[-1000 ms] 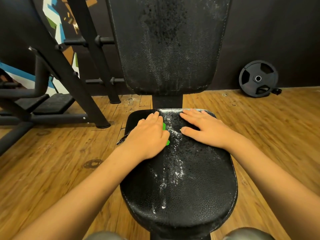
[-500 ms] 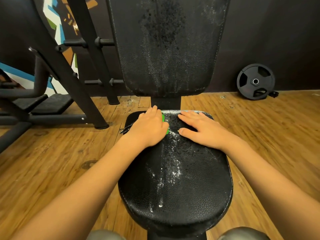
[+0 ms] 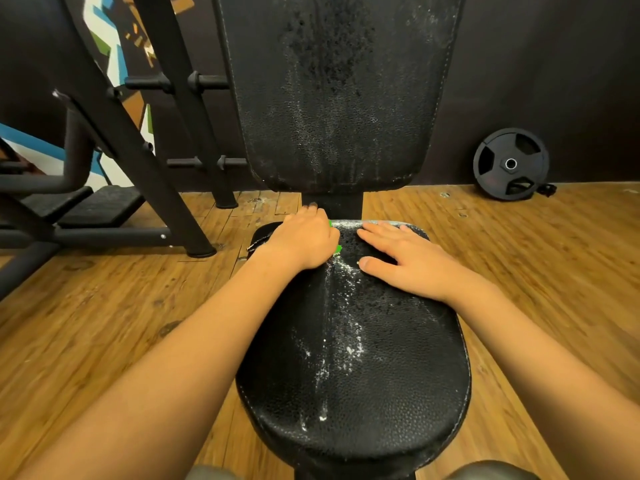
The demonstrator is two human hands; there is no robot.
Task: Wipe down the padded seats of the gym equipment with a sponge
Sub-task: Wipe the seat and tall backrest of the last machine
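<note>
**Two hands at the back edge of the bench seat**

Two bare forearms reach forward over the black padded bench seat (image 3: 363, 375), both hands resting on its rear portion, just in front of the post that carries the upright backrest (image 3: 336, 98). The left hand (image 3: 303, 242) lies on top of a green sponge (image 3: 337, 248), fingers curved down over it and gripping it. Only thin slivers of green show along the thumb side of the hand. The sponge sits on the seat's rear left corner, against the far edge. The right hand (image 3: 412, 261) lies flat on the rear right part of the pad, fingers straight and slightly spread, thumb out toward the left hand, holding nothing. The two hands are close together but do not touch.

A streak of white flecks (image 3: 343, 306) runs down the middle of the seat from between the hands toward the near edge. The backrest is also speckled with pale marks, with a darker patch high up.

The bench stands on a wooden plank floor (image 3: 104, 323). To the left is a black metal rack frame (image 3: 138, 161) with pegs. On the right, a black weight plate (image 3: 510, 164) leans against the dark wall.
</note>
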